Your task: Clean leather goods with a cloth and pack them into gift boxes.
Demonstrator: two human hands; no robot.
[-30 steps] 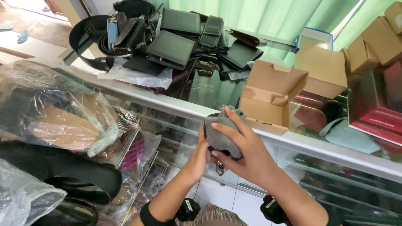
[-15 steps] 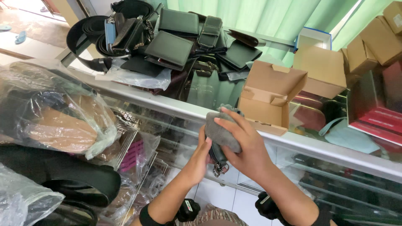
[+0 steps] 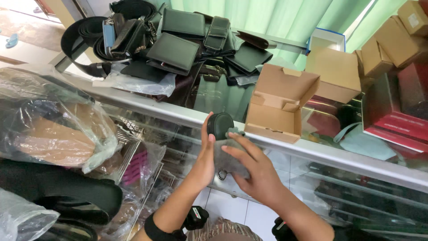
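Pouch point(image 3: 221, 126), small, round, dark, zippered: held above the edge of the glass counter point(image 3: 312, 149), partly inside a grey cloth bag point(image 3: 229, 154). Left hand point(image 3: 205, 156) grips pouch and bag from the side; right hand point(image 3: 252, 172) closes on the bag's front, hands together. Open cardboard box point(image 3: 278, 105), just beside on the counter: interior shows nothing. Heap of dark wallets point(image 3: 187, 40) and belts lies behind. Plastic-wrapped goods point(image 3: 49, 125) sit at left.
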